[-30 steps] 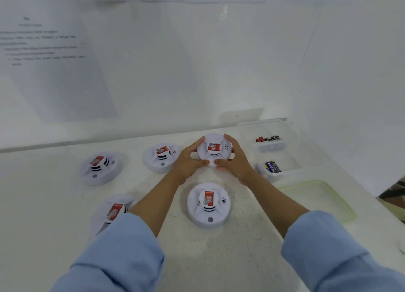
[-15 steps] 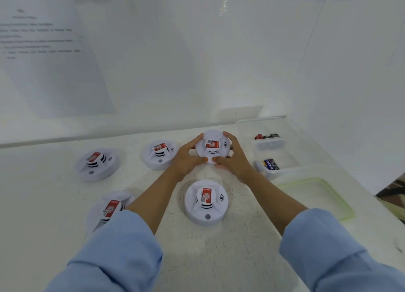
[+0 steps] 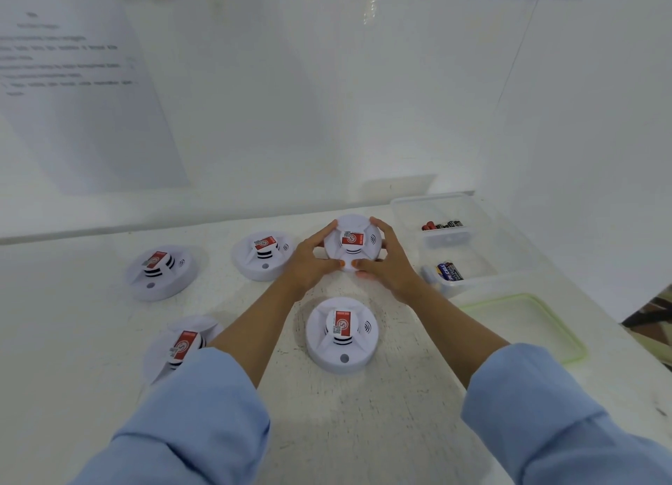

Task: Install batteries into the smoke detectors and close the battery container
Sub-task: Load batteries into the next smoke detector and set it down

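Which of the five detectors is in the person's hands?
The far-right detector, next to the battery container: the left hand and right hand grip its sides. The other four have no hand on them.

Wall sheet (image 3: pixel 72 84) text blurred, unreadable — near-left smoke detector (image 3: pixel 182 342) half behind sleeve (image 3: pixel 189 412)

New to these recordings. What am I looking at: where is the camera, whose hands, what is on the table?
No machine here: a person wears one camera on the head, looking down at their own hands. The left hand and right hand grip one white smoke detector between them. Four more detectors lie on the table. At the right stands an open clear container with batteries; its lid lies beside it.
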The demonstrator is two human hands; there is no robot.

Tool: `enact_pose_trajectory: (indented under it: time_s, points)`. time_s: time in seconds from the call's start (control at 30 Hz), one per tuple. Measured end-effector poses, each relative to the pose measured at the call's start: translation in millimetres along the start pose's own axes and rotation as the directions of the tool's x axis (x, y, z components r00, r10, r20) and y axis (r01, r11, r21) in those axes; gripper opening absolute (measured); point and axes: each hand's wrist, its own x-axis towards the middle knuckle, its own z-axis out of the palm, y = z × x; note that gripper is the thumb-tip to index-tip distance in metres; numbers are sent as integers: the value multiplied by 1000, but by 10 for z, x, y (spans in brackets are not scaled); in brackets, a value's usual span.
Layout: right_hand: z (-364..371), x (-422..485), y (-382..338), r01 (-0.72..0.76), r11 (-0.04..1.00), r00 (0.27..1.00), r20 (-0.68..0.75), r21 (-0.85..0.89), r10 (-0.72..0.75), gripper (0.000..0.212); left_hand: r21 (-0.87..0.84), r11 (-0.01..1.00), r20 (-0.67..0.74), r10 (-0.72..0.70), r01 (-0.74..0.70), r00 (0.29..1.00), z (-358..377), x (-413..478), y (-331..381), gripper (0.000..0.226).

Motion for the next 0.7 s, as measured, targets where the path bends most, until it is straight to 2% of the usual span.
enact_pose_trajectory:
  time_s: [0.07, 0.33, 0.7]
  points:
    - [-23, -1, 17, -5, 1000, 1000, 24, 16, 4, 76, 1, 1000, 3, 5, -5, 1000, 1, 6, -8, 71]
    - [-68, 26, 21, -157, 969, 987, 50, 192, 151, 56, 0, 1000, 2, 9, -9, 1000, -10, 29, -32, 72]
    - [-65, 50, 9, -191, 956, 982, 50, 222, 185, 57, -12, 1000, 7, 10, -10, 1000, -19, 43, -54, 72]
